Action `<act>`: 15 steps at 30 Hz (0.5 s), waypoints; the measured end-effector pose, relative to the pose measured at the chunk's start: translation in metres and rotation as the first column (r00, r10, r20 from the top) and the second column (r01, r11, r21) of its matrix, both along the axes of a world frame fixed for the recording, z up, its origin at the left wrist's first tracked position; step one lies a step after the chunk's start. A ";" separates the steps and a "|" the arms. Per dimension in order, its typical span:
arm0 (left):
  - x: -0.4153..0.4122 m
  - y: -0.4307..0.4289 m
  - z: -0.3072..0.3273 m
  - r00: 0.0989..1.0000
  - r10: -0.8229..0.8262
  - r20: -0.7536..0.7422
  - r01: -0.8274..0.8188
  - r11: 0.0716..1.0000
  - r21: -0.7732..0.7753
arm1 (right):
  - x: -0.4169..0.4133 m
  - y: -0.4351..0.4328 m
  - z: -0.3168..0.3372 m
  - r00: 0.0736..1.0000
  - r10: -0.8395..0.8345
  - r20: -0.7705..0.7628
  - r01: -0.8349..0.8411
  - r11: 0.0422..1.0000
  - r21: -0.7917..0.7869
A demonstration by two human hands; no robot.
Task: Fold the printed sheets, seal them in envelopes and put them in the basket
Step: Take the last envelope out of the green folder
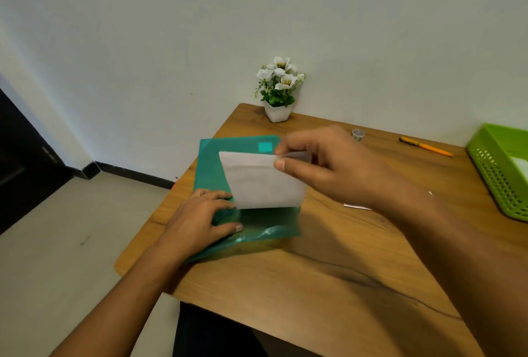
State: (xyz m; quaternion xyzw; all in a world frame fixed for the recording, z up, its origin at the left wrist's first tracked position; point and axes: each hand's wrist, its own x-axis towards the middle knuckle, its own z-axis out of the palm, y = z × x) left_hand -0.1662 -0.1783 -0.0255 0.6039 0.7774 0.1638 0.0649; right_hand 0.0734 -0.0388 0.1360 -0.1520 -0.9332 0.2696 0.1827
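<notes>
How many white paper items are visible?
3: a sheet pinched by the right hand over the teal folder; a small strip on the table by that forearm; a piece in the green basket. More may be hidden.

Nothing here can be read: no text, brand, number or sign. The white paper [263, 182] held over the teal folder [214, 162] shows only faint grey traces, too blurred to make out. The paler square label [265, 146] at the folder's far corner looks plain. The small container [358, 135] beyond the folder is too small to tell.
</notes>
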 end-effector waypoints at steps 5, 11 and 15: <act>-0.002 0.003 0.010 0.999 -0.035 0.037 0.037 0.997 -0.062 | 0.006 0.011 0.036 0.968 -0.001 -0.252 0.010 0.999 0.034; -0.021 0.012 0.029 0.970 -0.032 0.242 0.084 0.975 -0.207 | 0.016 0.031 0.044 0.873 -0.123 -0.472 0.189 0.977 0.094; -0.013 0.021 0.034 0.974 0.044 0.224 -0.007 0.987 -0.161 | 0.019 0.040 0.017 0.829 -0.213 -0.517 0.270 0.962 0.036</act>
